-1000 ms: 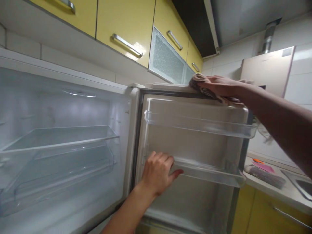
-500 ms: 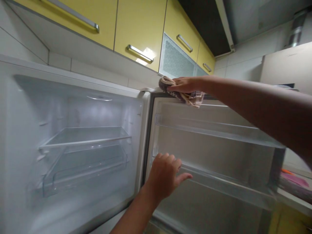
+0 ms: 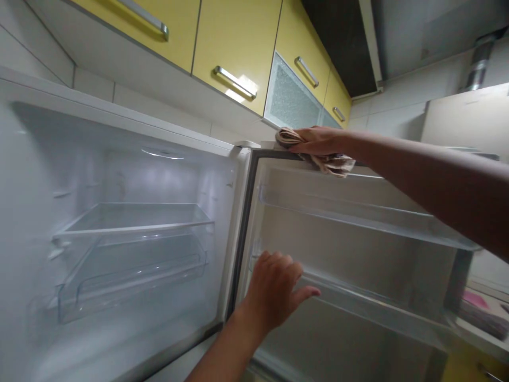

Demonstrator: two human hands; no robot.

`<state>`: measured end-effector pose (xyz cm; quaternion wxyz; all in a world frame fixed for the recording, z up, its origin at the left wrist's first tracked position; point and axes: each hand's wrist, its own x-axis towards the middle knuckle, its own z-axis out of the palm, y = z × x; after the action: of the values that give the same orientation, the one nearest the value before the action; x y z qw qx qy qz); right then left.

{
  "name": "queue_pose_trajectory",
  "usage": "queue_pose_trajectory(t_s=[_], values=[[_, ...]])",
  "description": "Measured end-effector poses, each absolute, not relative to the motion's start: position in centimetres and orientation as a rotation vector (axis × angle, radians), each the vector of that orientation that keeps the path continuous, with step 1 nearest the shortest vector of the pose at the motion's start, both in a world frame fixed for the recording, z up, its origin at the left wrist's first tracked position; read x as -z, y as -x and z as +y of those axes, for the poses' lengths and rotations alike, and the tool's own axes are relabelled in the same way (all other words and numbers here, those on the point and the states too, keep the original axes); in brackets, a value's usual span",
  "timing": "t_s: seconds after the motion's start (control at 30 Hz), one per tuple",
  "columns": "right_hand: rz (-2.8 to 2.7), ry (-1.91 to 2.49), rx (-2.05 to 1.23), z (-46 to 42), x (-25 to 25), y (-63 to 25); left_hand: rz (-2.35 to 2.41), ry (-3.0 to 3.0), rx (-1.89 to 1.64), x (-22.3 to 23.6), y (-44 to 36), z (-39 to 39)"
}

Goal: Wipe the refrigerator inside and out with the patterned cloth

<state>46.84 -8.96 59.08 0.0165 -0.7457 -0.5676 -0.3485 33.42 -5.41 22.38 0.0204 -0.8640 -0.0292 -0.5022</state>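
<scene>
My right hand (image 3: 322, 140) grips a folded brown and beige cloth (image 3: 336, 164) and presses it on the top edge of the open fridge door (image 3: 358, 260), near the hinge side. Part of the cloth hangs over the door's inner face. Lower down, my left hand (image 3: 274, 286) is in front of the lower clear door shelf (image 3: 366, 302). Its thumb sticks out to the right, apart from the bent fingers, whose tips are hidden. I see nothing in it, and whether it touches the shelf is unclear.
Left of the door is the lit fridge compartment (image 3: 35, 175), with a glass shelf (image 3: 139, 217) and a clear drawer (image 3: 135, 284). Yellow wall cabinets (image 3: 238, 37) hang low above the door. At the right edge, a pink item (image 3: 475, 298) lies on a counter.
My right hand and the cloth have shifted a little to the right along the door's top edge. The view has turned slightly; my left hand keeps nearly the same pose.
</scene>
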Motion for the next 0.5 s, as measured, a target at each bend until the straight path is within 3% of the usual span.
queue_pose_trajectory(t_s=[0.2,0.37,0.5], values=[[-1.923,2.161,0.954,-9.4,-59.0,-46.0,-0.122,2.66,1.525,-22.6,-32.9,-5.5],[-1.677,2.191,0.802,-14.7,-61.1,-48.4,-0.047,2.772,1.533,-23.0,-32.3,-5.3],[-1.681,2.19,0.794,-12.9,-61.3,-46.5,-0.08,2.746,1.499,-23.1,-32.2,-5.3]])
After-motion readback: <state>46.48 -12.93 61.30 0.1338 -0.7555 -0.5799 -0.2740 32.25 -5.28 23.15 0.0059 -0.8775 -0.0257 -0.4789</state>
